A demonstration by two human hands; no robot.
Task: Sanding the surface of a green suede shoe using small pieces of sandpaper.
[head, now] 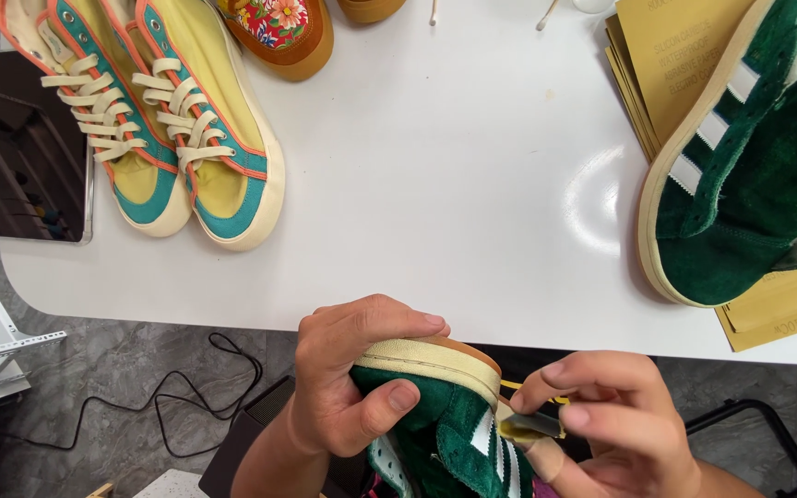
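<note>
My left hand grips a green suede sneaker with white side stripes and a cream rubber sole, held on its side just off the near table edge. The thumb presses on the suede and the fingers wrap over the sole. My right hand pinches a small folded piece of sandpaper, dark on one side and yellowish on the other, against the sneaker's sole edge beside the stripes.
A white table holds the matching green sneaker lying on tan sandpaper sheets at right. A yellow-and-teal laced pair stands at the far left beside a dark tablet. A floral shoe sits at the back. A black cable runs across the floor.
</note>
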